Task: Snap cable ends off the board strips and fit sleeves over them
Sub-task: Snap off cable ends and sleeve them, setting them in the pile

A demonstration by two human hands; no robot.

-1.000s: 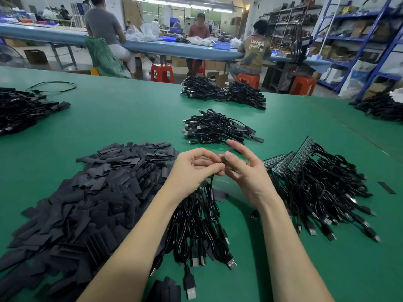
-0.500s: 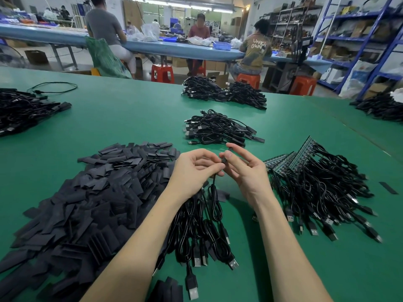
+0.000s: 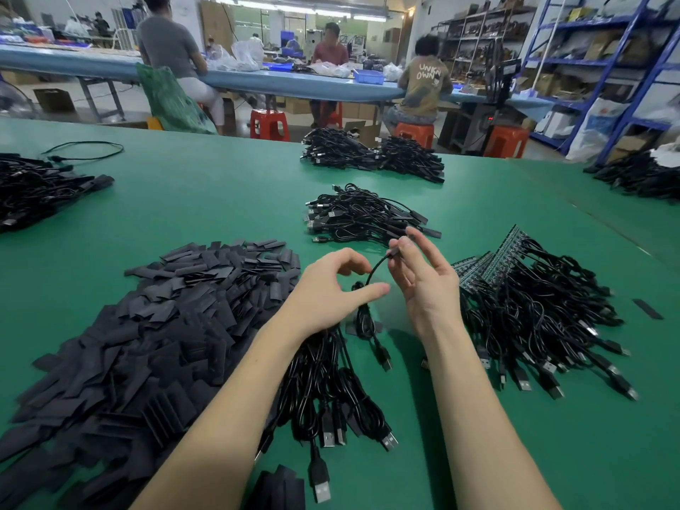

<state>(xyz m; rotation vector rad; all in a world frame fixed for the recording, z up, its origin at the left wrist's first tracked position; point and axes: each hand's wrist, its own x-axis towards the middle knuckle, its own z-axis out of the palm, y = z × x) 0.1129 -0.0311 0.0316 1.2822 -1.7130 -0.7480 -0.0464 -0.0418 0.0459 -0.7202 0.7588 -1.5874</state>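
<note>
My right hand [image 3: 423, 281] pinches the small end of a black cable [image 3: 375, 272] between thumb and forefinger, its other fingers spread. The cable hangs down to the table, ending in a USB plug [image 3: 384, 360]. My left hand [image 3: 331, 288] hovers just left of the cable with loosely curved fingers, thumb near it, holding nothing. A big heap of flat black sleeves [image 3: 154, 336] lies at the left. Green board strips [image 3: 489, 259] with several cables attached lie at the right. A bundle of cables [image 3: 331, 392] lies under my left forearm.
A pile of sleeved cables [image 3: 364, 215] lies beyond my hands, more piles [image 3: 371, 156] farther back and at both table edges [image 3: 40, 189]. A loose sleeve [image 3: 647, 309] lies far right. People sit at a blue bench behind the green table [image 3: 206, 193].
My hands have parted: the right one rose and moved right with the cable end, and the left hand let go and opened. The cable now hangs from the right hand alone.
</note>
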